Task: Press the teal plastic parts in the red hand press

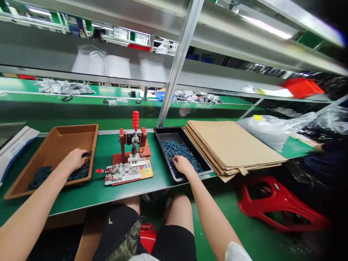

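We are on a factory assembly line: a long green workbench point(92, 197) runs beneath steel shelving point(81, 75), with a red-handled toggle press point(125, 143) and stacked cardboard sheets point(233, 145) on it.

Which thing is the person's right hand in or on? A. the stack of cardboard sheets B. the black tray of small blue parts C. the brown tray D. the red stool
B. The right hand is down among the small blue parts inside the black tray, whose rim runs around it.
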`<state>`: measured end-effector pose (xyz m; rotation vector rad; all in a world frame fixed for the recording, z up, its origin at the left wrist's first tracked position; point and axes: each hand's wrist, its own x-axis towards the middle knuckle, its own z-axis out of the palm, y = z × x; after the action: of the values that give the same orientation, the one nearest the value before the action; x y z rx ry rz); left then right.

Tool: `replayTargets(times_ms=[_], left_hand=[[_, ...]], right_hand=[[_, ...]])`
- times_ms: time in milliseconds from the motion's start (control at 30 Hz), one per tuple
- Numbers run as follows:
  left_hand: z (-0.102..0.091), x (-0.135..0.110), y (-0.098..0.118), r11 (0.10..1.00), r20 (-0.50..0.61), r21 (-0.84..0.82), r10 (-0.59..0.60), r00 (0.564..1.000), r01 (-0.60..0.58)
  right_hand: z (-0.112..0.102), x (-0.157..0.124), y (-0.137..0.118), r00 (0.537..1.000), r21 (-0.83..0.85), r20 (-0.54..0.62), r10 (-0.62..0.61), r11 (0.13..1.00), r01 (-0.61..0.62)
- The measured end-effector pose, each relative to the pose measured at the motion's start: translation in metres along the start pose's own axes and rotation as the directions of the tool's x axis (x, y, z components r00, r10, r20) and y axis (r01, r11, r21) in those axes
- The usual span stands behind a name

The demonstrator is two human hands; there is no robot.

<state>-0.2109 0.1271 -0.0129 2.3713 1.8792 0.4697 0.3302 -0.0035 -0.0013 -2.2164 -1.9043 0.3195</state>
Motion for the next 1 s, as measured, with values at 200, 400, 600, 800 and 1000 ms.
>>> replayTargets(times_ms=[200,400,600,800,1000], left_hand=[[-0.007,-0.002,-0.001,0.999,-0.124,-0.017,-0.052,0.991,0.05],[-0.023,-0.007,0.009,0.98,-0.217,-0.021,-0.2,0.956,0.2],[-0.043,-0.017,0.031,0.945,-0.345,-0.144,-0.326,0.88,0.293],[-0.07,-0.087,0.118,0.984,-0.61,-0.158,-0.028,0.792,-0.087],[-0.027,-0.127,0.196,0.916,-0.113,-0.3,0.242,0.964,-0.265]], right_hand=[[-0.003,-0.002,0.002,0.996,-0.011,-0.086,0.038,0.999,-0.039],[-0.006,-0.007,0.002,0.991,0.183,-0.13,-0.015,0.982,0.039],[-0.009,-0.006,0.01,0.987,0.254,-0.16,-0.017,0.966,0.057],[-0.022,-0.025,-0.005,0.927,0.401,-0.375,0.026,0.906,0.137],[-0.011,-0.078,-0.085,0.851,0.528,-0.462,-0.248,0.695,0.489]])
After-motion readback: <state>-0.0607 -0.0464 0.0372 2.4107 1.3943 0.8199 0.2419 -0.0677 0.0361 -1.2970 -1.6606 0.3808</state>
